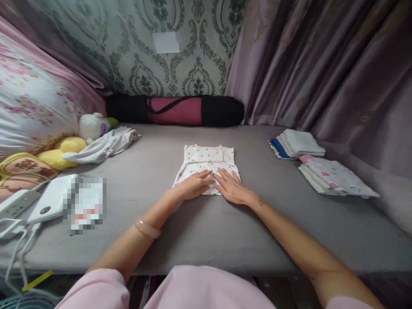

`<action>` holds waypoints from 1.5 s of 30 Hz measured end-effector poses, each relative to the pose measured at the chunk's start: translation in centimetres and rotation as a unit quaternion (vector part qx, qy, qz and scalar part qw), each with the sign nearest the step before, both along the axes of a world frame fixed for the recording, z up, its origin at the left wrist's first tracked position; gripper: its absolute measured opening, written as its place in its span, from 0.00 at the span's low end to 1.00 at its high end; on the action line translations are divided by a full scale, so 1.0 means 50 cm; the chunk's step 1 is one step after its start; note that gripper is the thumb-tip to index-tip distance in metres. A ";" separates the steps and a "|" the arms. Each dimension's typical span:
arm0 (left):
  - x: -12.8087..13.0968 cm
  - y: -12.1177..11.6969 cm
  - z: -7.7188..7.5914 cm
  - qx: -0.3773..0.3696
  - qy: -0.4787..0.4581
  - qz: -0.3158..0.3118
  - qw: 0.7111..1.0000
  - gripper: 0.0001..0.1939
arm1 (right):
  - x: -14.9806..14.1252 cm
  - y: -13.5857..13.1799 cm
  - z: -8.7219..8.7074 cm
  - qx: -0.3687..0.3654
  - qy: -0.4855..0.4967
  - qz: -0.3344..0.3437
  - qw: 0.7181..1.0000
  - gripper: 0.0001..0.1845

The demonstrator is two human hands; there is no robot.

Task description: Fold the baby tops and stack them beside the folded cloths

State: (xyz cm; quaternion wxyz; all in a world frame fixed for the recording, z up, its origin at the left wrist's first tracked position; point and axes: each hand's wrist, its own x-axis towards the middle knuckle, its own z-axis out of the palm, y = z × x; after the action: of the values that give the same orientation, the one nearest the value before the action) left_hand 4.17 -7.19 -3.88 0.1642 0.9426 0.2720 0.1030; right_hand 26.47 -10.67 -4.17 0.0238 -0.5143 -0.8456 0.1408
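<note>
A small white printed garment (pixel 206 155) lies partly folded on the grey sheet in front of me, its upper part turned over in a band. My left hand (pixel 197 185) rests flat on its lower left part, fingers stretched toward the middle. Beside it, my right hand (pixel 230 185) lies flat on the lower right part with the fingers spread. The fingertips of both hands come close together near the garment's centre. Neither hand grips anything, and the cloth under the palms is hidden. A pale bangle (pixel 147 228) circles my left wrist.
Folded cloths (pixel 304 143) and a folded printed cloth (pixel 341 174) are stacked on the right. At the left lie a crumpled pale cloth (pixel 109 143), plush toys (pixel 92 126), a white power bank (pixel 53 199) and a power strip (pixel 19 204). A long black-and-maroon bag (pixel 175 110) lies along the wall.
</note>
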 end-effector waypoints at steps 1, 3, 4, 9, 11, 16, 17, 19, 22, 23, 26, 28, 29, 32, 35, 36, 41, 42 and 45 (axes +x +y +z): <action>-0.006 -0.005 0.001 0.002 -0.002 -0.007 1.000 0.20 | 0.001 -0.013 0.004 0.004 0.001 0.016 1.000 0.31; -0.016 -0.016 0.002 0.004 0.005 -0.014 1.000 0.21 | 0.005 -0.039 0.011 0.009 0.003 0.043 0.999 0.29; -0.022 -0.022 0.002 0.003 0.011 -0.016 1.000 0.22 | 0.008 -0.051 0.015 0.008 0.004 0.053 0.999 0.29; -0.051 -0.060 0.004 -0.007 0.029 -0.020 0.999 0.25 | 0.024 -0.097 0.024 -0.010 0.016 0.076 0.997 0.27; -0.063 -0.074 0.006 -0.011 0.034 -0.018 0.999 0.25 | 0.030 -0.112 0.028 -0.014 0.025 0.081 0.996 0.27; -0.094 -0.107 0.022 -0.027 0.031 0.011 0.999 0.22 | 0.048 -0.152 0.051 -0.035 0.045 0.082 0.995 0.27; -0.101 -0.114 0.028 -0.032 0.023 0.013 0.999 0.21 | 0.053 -0.159 0.057 -0.040 0.054 0.080 0.994 0.26; -0.115 -0.126 0.038 -0.046 0.002 0.017 0.999 0.20 | 0.065 -0.168 0.071 -0.048 0.075 0.080 0.993 0.25; -0.145 -0.132 0.044 -0.063 -0.030 0.059 0.996 0.18 | 0.091 -0.165 0.086 -0.050 0.113 0.071 0.990 0.22; -0.157 -0.130 0.042 -0.058 -0.036 0.086 0.994 0.18 | 0.102 -0.159 0.088 -0.045 0.126 0.058 0.989 0.21; -0.199 -0.113 0.024 -0.010 -0.030 0.160 0.987 0.18 | 0.136 -0.133 0.083 0.011 0.145 0.011 0.989 0.19; -0.224 -0.099 0.009 0.020 -0.023 0.178 0.984 0.18 | 0.156 -0.116 0.071 0.058 0.132 0.000 0.990 0.20; -0.233 -0.092 0.003 0.027 -0.021 0.177 0.984 0.18 | 0.164 -0.110 0.064 0.071 0.122 0.003 0.990 0.21; -0.246 -0.079 -0.006 0.011 -0.014 0.166 0.986 0.17 | 0.175 -0.099 0.044 0.074 0.095 0.015 0.993 0.22; -0.239 -0.074 0.000 -0.022 -0.012 0.145 0.989 0.17 | 0.176 -0.096 0.030 0.073 0.088 0.025 0.993 0.21; -0.236 -0.074 0.004 -0.026 -0.012 0.137 0.990 0.17 | 0.176 -0.095 0.027 0.076 0.087 0.030 0.993 0.21; -0.229 -0.068 0.009 -0.012 0.002 0.102 0.995 0.17 | 0.181 -0.089 0.015 0.096 0.072 0.058 0.991 0.21; -0.229 -0.067 0.007 -0.007 0.004 0.097 0.995 0.17 | 0.181 -0.087 0.014 0.098 0.071 0.059 0.991 0.21; -0.231 -0.066 0.003 0.004 0.007 0.087 0.996 0.18 | 0.181 -0.084 0.011 0.100 0.074 0.057 0.991 0.21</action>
State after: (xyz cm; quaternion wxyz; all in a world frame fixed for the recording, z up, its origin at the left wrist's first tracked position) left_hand -7.40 -10.50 -3.74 0.1487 0.9166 0.3542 0.1112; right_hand 35.53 -14.89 -3.60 0.1296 -0.4485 -0.8793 0.0938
